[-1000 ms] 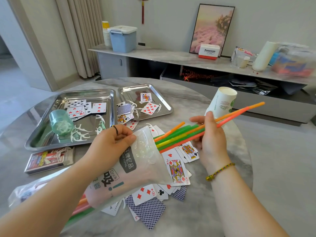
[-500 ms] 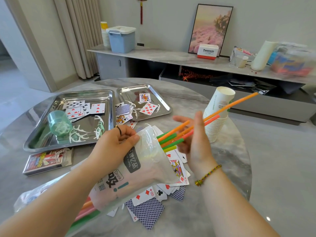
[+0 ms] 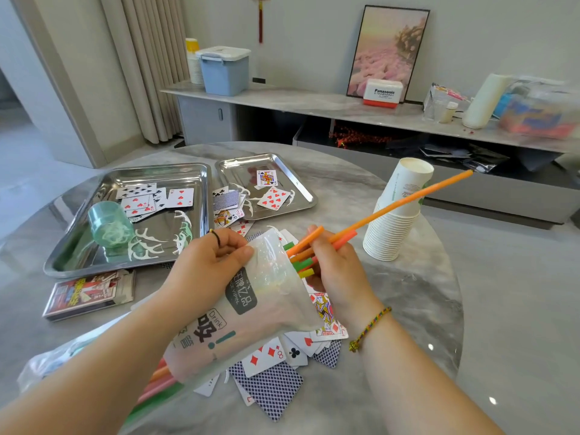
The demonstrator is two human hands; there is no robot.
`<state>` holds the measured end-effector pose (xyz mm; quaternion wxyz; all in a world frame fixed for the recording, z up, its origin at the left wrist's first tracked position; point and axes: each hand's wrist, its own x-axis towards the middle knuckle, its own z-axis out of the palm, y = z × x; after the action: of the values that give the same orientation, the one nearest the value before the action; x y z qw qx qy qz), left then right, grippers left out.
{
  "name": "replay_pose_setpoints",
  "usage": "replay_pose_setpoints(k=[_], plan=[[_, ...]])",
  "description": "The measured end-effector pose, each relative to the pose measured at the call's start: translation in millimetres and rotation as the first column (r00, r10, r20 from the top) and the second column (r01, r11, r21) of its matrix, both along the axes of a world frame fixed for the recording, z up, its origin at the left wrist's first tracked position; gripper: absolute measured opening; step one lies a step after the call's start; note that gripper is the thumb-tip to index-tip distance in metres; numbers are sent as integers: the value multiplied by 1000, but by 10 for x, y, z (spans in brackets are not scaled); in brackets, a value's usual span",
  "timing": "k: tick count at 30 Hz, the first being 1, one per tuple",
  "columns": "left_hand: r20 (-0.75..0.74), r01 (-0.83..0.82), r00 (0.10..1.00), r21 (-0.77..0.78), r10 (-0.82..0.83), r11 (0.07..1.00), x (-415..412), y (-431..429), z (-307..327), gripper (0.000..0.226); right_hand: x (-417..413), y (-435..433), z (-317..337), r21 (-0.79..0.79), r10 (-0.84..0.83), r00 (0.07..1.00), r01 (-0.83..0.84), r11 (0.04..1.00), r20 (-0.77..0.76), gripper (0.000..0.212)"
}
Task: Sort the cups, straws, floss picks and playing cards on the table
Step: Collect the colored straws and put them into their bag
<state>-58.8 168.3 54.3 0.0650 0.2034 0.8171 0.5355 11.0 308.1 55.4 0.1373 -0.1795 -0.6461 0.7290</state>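
The left hand [image 3: 207, 265] holds the printed plastic bag [image 3: 251, 309] just above the table [image 3: 408, 309], its grip pinching the bag's open mouth between thumb and curled fingers. Right of the mouth, the right hand [image 3: 339, 271] has its grip curled round a bundle of straws [image 3: 405, 200], orange, green, yellow and pink. Their near ends sit at or just inside the mouth, and the longest orange one slants up and away to the right. More straws show through the bag's lower end, near the left forearm. Beyond the bag to the right, past the right hand, a tall stack of white paper cups [image 3: 395, 221] stands leaning on the table, and the long orange straw crosses in front of it. Under the bag and spilling out below it lies a loose heap of cards [image 3: 273, 387], some face up, some showing blue backs. Left of the bag and farther off is the large tray [image 3: 78, 246]. It holds a few cards face up, a green tub [image 3: 110, 224] on its side and white floss picks [image 3: 150, 243] scattered near the tub. Straight beyond the bag lies the small tray [image 3: 298, 186], with more cards and floss picks in it. A card box [image 3: 88, 293] lies flat left of the bag, near the large tray's front edge.
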Motion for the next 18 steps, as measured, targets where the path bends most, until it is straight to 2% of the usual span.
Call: replay_pose_setpoints(k=[5,11,13,15,17,18], plan=[[25,16,1000,1,-16,1000,-4,-20,-8,19,-24,135,21,-113,-75,996,70,991,-38,45],[30,-1,1000,-26,2,1000,-26,-55,-38,19,-26,208,9,-78,-161,985,156,985,-68,37],[30,-26,999,-60,28,998,-53,-103,-52,17,-29,233,-1,-83,-228,969,221,972,-95,39],[25,-63,997,-102,66,993,-96,-184,-73,16,-22,295,10,-168,-345,929,322,932,-134,43],[12,-114,993,-112,116,987,-151,-268,-77,18,-24,387,7,-217,-420,900,390,895,-114,47],[5,-140,990,-100,142,985,-182,-297,-64,19,-35,422,-4,-163,-407,912,395,904,-53,48]])
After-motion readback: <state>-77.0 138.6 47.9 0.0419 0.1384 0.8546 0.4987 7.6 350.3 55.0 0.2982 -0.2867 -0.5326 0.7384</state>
